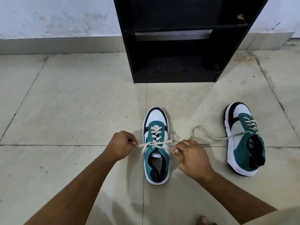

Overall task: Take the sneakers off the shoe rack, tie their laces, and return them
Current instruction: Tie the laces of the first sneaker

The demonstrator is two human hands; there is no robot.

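A teal, white and black sneaker stands on the floor in front of me, toe toward the black shoe rack. Its cream laces are crossed over the tongue and pulled out to both sides. My left hand pinches the left lace end just left of the shoe. My right hand pinches the other end on the shoe's right. A second matching sneaker leans on its side further right, its loose lace trailing across the floor toward my right hand.
The rack's two visible shelves hold nothing. A pale wall with a tiled skirting runs behind it. Beige floor tiles spread all around. A bare toe shows at the bottom edge.
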